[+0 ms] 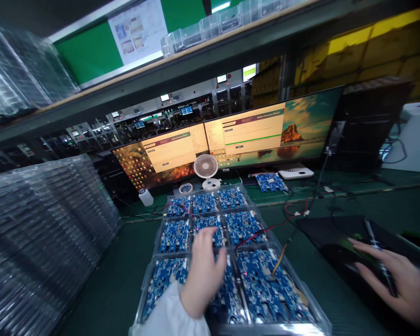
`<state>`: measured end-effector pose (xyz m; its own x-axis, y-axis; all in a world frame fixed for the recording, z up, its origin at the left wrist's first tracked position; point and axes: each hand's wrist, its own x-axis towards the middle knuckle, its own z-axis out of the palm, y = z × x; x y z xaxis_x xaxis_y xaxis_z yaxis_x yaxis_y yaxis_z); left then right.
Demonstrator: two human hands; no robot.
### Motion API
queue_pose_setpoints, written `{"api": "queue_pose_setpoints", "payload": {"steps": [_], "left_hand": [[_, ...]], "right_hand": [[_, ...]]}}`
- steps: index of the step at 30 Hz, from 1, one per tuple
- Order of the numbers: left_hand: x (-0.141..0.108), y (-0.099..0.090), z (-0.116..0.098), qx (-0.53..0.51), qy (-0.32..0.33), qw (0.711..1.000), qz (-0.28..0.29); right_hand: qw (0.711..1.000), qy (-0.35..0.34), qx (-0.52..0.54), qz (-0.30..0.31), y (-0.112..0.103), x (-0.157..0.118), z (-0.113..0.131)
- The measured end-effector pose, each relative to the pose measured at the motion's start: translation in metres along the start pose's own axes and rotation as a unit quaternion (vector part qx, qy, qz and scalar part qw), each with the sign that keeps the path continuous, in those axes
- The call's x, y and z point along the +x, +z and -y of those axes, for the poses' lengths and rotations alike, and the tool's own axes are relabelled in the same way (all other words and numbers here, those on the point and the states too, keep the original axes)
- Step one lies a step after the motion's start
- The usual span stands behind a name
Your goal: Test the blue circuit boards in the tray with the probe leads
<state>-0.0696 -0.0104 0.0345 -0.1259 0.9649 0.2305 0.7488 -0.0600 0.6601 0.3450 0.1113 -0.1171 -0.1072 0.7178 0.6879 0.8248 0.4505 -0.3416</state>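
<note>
My left hand [203, 273] hovers over or rests on the middle column of a clear plastic tray [150, 276]; contact is hidden. Its fingers stretch forward with the thumb apart, and nothing shows in them. Blue circuit boards [175, 234] fill the tray's compartments. Fingers and wrist cover parts of the middle boards. A multicoloured cable [280, 259] plugs into the front right board [262, 284]. On the right, my right hand [402, 282] has a pen [381, 256] between its fingers. Its fingertips reach toward a dark mouse [339, 256] on a black mouse pad [311, 228].
Two monitors [308, 126] stand behind the tray, with a small white fan [206, 167] before them. A loose blue board [271, 182] and a white device [296, 172] lie at the back. Stacked clear trays [45, 242] rise at left. Red-black wires [266, 229] cross the tray's right side.
</note>
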Motion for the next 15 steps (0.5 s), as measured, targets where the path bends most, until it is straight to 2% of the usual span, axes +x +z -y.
{"api": "queue_pose_setpoints", "payload": {"steps": [2,5,9,15], "left_hand": [[0.022,-0.019,0.022,0.103,-0.04,0.994,-0.01],[0.046,-0.03,0.048,0.178,-0.053,0.982,0.031],[0.065,-0.021,0.066,0.173,-0.043,0.982,0.065],[0.083,0.004,0.074,0.136,-0.056,0.987,0.067]], "right_hand": [[0.999,-0.033,0.009,0.005,-0.002,0.001,0.002],[0.999,-0.029,0.013,0.015,-0.006,0.003,0.006],[0.999,-0.017,0.014,0.023,-0.01,0.006,0.011],[0.999,-0.032,0.005,0.022,-0.014,0.009,0.017]]}}
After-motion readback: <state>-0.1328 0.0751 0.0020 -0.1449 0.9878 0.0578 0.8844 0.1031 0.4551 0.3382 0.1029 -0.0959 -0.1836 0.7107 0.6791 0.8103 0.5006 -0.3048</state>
